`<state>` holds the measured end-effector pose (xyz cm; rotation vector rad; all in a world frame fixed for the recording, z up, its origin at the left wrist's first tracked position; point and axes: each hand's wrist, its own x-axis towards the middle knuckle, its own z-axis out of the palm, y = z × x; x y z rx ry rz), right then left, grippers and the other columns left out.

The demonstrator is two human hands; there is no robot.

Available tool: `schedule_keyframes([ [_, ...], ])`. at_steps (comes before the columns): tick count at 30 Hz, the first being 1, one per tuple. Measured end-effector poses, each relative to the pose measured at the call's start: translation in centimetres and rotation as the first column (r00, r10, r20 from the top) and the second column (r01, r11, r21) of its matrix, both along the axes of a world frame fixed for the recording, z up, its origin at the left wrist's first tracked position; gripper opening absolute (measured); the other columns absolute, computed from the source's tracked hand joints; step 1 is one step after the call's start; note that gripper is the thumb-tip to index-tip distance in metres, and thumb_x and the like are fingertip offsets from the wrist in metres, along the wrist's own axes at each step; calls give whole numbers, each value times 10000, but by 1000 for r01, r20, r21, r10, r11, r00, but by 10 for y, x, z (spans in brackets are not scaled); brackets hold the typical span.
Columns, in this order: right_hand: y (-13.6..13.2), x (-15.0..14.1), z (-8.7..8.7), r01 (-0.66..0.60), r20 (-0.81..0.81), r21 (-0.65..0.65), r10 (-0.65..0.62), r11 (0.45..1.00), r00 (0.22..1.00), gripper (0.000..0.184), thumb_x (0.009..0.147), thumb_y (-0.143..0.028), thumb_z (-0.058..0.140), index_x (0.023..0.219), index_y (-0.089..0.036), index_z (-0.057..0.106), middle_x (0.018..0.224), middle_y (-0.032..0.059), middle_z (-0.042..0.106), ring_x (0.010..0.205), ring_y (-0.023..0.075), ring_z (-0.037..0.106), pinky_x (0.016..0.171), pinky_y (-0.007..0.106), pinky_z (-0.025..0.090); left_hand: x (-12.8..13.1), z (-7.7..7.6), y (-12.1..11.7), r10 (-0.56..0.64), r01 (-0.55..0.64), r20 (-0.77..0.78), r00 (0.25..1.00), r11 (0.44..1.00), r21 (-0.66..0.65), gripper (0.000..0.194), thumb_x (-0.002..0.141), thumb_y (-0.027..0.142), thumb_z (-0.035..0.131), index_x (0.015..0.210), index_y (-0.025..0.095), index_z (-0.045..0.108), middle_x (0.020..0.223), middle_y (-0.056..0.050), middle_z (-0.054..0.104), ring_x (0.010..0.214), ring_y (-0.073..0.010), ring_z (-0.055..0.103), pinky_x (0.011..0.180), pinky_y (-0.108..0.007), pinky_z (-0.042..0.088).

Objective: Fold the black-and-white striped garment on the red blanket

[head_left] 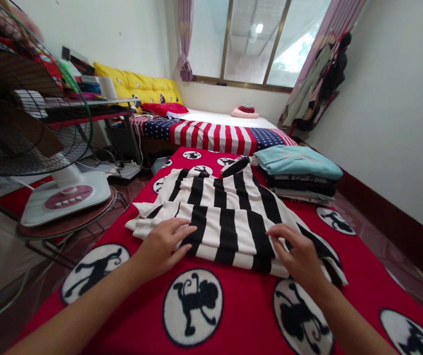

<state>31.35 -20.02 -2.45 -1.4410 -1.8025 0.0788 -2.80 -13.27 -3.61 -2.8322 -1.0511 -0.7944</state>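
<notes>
A black-and-white striped garment (229, 231) lies partly folded on a red cloth with monkey prints (141, 315). Its near edge is doubled over in a thick fold, while the far part spreads out with wrinkles. On the left end of that fold rests my left hand (169, 241), open, with fingers and thumb spread. My right hand (296, 249) is at the fold's right side, fingers bent over the cloth and thumb apart from them. Neither hand shows a firm grip. A stack of folded clothes (300, 172), light blue on top, sits beyond my right hand.
At the left a fan (63, 182) stands on a round stool (71, 222). Behind it is a cluttered desk (96, 102). A bed with a stars-and-stripes cover (215, 137) lies along the window wall. Clothes (315, 88) hang at the right wall.
</notes>
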Motion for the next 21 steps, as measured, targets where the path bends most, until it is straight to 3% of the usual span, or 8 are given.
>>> schedule_keyframes([
  [2, 22, -41, 5, -175, -110, -67, 167, 982, 980, 196, 843, -172, 486, 900, -232, 663, 935, 46, 680, 835, 189, 643, 749, 315, 511, 16, -11, -2, -28, 28, 12, 1000, 999, -37, 349, 872, 273, 570, 1214, 213, 609, 1175, -104, 609, 1078, -257, 565, 933, -418, 470],
  [4, 40, -73, 4, -380, -159, -127, 359, 916, 920, 280, 861, -156, 459, 1017, -239, 676, 1046, 43, 686, 961, 180, 645, 858, 317, 509, 25, -21, -5, -35, 37, 34, 999, 997, -62, 283, 874, 265, 565, 1141, 212, 644, 1098, -98, 618, 1021, -251, 569, 896, -418, 478],
  [7, 61, -87, -9, -502, -66, -311, 509, 807, 858, 394, 926, -219, 421, 1287, -259, 573, 1355, 47, 572, 1259, 199, 514, 1081, 425, 375, 25, -34, -11, -23, 31, 96, 995, 996, -82, 198, 886, 219, 529, 1027, 207, 667, 1026, -87, 616, 988, -241, 553, 896, -420, 463],
  [9, 77, -73, -23, -359, 123, -422, 445, 832, 887, 451, 958, -287, 402, 1402, -234, 463, 1499, 59, 409, 1399, 230, 339, 1146, 509, 239, 21, -40, -16, -20, 33, 128, 992, 995, -98, 204, 892, 181, 506, 1024, 211, 658, 1034, -76, 617, 1003, -232, 546, 915, -411, 450],
  [11, 92, -54, -34, -113, 330, -444, 280, 889, 902, 499, 970, -311, 388, 1451, -178, 389, 1549, 79, 299, 1451, 249, 210, 1164, 535, 154, 18, -42, -21, -19, 34, 137, 990, 993, -110, 223, 900, 161, 489, 1045, 219, 648, 1052, -68, 620, 1008, -220, 548, 914, -393, 446],
  [15, 103, -56, -30, 308, 513, -374, -82, 875, 854, 552, 953, -269, 403, 1464, -69, 341, 1562, 151, 229, 1457, 289, 170, 1158, 528, 154, 28, -25, -24, 60, -48, 79, 995, 988, -146, 186, 918, 213, 479, 893, 206, 664, 912, -55, 632, 887, -210, 581, 813, -366, 463],
  [17, 93, -84, -21, 312, 480, -324, -129, 893, 868, 591, 924, -226, 431, 1478, -61, 306, 1577, 153, 163, 1465, 291, 132, 1153, 527, 166, 43, -10, -19, 107, -97, 46, 993, 978, -184, 262, 935, 248, 454, 754, 196, 635, 791, -41, 613, 784, -195, 591, 732, -340, 464],
  [21, 69, -140, -18, 69, 327, -282, 29, 957, 944, 563, 936, -205, 365, 1490, -126, 300, 1586, 87, 166, 1469, 218, 139, 1163, 469, 184, 74, 5, 8, 174, -131, 197, 965, 968, -214, 316, 955, 253, 382, 746, 178, 606, 776, -55, 630, 744, -185, 613, 692, -311, 480],
])
